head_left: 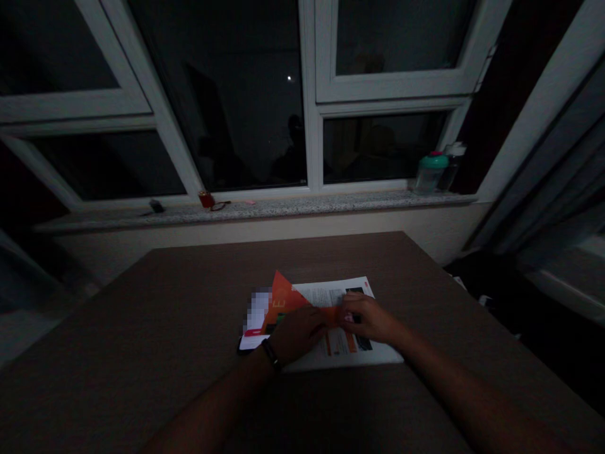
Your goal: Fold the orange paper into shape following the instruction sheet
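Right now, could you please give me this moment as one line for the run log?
left hand: on orange paper flap | right hand: on same flap | under hands: white printed sheet | surface: brown table

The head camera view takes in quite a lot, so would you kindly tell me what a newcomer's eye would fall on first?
The orange flap of a printed sheet stands out first, bright against the dark brown table, with the left hand and right hand on the paper near the table's middle. Beyond the table, the white-framed window with its black panes draws the eye, and a teal-lidded bottle stands toward the right end of the speckled stone sill.
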A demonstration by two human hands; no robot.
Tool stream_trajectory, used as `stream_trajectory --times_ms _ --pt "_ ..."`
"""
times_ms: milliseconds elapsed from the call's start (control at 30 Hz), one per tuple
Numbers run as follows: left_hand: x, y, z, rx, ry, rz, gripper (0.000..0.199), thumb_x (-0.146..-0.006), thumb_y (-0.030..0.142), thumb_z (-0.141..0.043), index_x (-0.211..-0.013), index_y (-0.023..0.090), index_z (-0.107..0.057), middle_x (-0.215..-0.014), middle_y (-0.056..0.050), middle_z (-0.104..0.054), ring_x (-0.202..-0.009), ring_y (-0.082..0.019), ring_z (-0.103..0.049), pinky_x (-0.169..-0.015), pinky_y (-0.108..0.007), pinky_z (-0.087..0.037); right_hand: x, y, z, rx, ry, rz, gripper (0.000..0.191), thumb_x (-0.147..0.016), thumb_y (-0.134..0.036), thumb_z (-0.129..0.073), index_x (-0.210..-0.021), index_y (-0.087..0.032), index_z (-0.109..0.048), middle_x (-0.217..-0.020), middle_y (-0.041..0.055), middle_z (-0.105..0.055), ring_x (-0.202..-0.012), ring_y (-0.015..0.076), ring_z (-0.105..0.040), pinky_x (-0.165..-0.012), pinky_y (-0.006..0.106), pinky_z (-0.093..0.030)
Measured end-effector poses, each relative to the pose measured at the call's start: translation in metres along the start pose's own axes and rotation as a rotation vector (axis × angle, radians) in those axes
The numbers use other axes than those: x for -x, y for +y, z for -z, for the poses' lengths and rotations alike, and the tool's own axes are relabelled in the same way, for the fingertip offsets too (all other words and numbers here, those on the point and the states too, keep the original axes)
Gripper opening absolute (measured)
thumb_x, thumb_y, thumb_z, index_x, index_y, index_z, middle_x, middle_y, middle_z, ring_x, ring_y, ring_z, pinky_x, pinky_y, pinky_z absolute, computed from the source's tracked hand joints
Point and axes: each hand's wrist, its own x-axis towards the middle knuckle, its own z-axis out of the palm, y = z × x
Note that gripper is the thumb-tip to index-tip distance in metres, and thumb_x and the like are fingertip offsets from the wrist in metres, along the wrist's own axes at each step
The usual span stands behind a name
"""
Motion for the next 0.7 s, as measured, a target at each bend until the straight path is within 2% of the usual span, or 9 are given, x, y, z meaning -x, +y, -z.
stream_trajectory --times_ms 300,400,533,700 --pt "0.0 -0.003 -0.002 -0.049 -0.02 -0.012 0.006 -0.094 0.019 -0.055 -0.092 0.018 -0.061 -0.095 -0.004 -0.065 -0.09 -0.02 -0.059 -0.077 -0.029 -0.044 0.0 0.002 -0.005 -0.001 -0.025 0.065 0.007 -0.079 -0.012 -0.064 -0.076 -0.018 -0.062 -0.075 0.0015 -0.058 -0.077 0.0171 -0.056 -0.071 0.027 -0.042" --pt "0.0 -0.002 -0.001 -0.048 -0.02 -0.052 0.009 -0.096 0.022 -0.054 -0.094 0.018 -0.062 -0.098 -0.004 -0.064 -0.094 -0.021 -0.058 -0.082 -0.031 -0.044 0.001 0.003 -0.002 0.059 -0.072 0.068 0.01 -0.075 -0.009 -0.064 -0.076 -0.018 -0.061 -0.078 0.0017 -0.061 -0.08 0.0176 -0.056 -0.074 0.028 -0.041" --pt "0.0 0.0 0.001 -0.044 -0.009 -0.092 0.015 -0.099 0.021 -0.049 -0.103 0.019 -0.063 -0.109 -0.005 -0.063 -0.104 -0.022 -0.055 -0.092 -0.035 -0.042 0.002 0.009 0.007 0.168 -0.1 -0.028 0.011 -0.076 -0.008 -0.061 -0.078 -0.019 -0.062 -0.08 0.0021 -0.062 -0.082 0.0183 -0.057 -0.075 0.028 -0.04" --pt "0.002 0.005 0.006 -0.049 -0.037 -0.092 0.021 -0.1 0.022 -0.047 -0.117 0.022 -0.059 -0.12 -0.004 -0.06 -0.111 -0.022 -0.051 -0.096 -0.037 -0.041 0.004 0.015 0.009 0.178 -0.055 -0.172 0.008 -0.084 -0.016 -0.059 -0.081 -0.019 -0.065 -0.082 0.0029 -0.063 -0.082 0.0179 -0.059 -0.074 0.027 -0.04"
